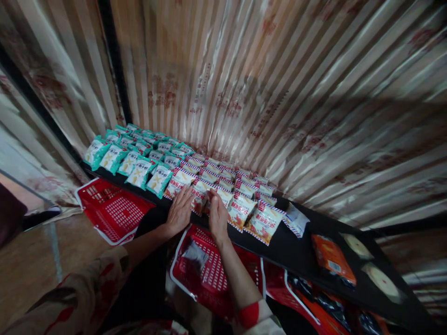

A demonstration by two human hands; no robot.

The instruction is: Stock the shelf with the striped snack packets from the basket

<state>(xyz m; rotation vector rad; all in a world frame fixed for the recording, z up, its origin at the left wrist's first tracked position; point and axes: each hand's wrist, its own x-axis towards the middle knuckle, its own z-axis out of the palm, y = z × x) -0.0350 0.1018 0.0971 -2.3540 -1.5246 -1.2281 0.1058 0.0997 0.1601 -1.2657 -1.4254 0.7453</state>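
Observation:
Rows of snack packets lie on a black shelf (293,246): green-and-white packets (139,171) at the left, red-and-white packets (263,222) in the middle. My left hand (179,211) lies flat with fingers stretched out on a red-and-white packet (178,180) at the front edge. My right hand (217,215) rests beside it with fingers bent onto another red-and-white packet (223,195), gripping its edge. Both hands are at the front row, close together.
Red plastic baskets stand below the shelf: one at the left (111,209), one under my arms (213,270) with a clear wrapper inside. An orange packet (331,258) and pale round packets (380,279) lie on the shelf's right end. A striped curtain (279,93) hangs behind.

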